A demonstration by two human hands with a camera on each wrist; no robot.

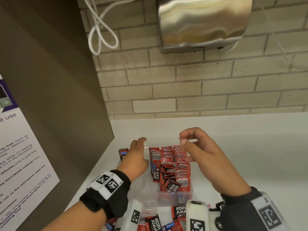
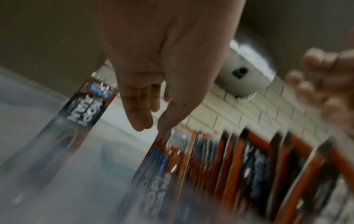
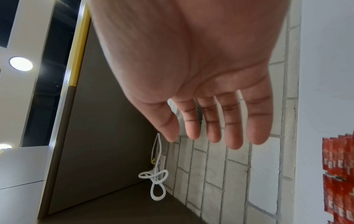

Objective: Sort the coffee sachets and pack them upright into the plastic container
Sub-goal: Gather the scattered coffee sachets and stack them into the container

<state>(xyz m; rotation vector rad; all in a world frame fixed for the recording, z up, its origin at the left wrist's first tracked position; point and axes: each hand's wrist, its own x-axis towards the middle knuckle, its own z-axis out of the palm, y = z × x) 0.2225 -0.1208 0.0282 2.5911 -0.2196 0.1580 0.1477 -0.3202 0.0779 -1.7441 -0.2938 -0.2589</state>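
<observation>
Here the left hand (image 1: 138,154) reaches into the empty left part of the clear container (image 1: 175,196), fingers nearly straight and together, holding nothing; in the left wrist view its fingertips (image 2: 142,121) hang just above the container floor, beside the leftmost packed sachet. The right hand (image 1: 200,152) hovers above the packed sachets (image 1: 173,165), fingers loosely bent with thumb and forefinger near each other but nothing between them; the right wrist view shows its fingers (image 3: 231,128) almost straight and the palm bare. The sachets, red and black and printed "KOPI JUAN", stand upright in tight rows filling the right part of the container; one black-faced sachet leans tilted at the near end of the rows. A single sachet (image 1: 123,153) stands outside the container, just left of the left hand, near the brown side panel (image 1: 58,80). Loose sachets (image 1: 179,212) lie flat on the white desk (image 1: 250,147) in front of the container, partly hidden by the wrist cameras. Both wrists carry black bands with square coded markers. Behind the desk rises a pale brick wall (image 1: 183,90) bearing a steel hand dryer (image 1: 203,22) and a looped white cable (image 1: 100,35). A printed notice (image 1: 20,155) about microwave use hangs on the panel at the left edge.
</observation>
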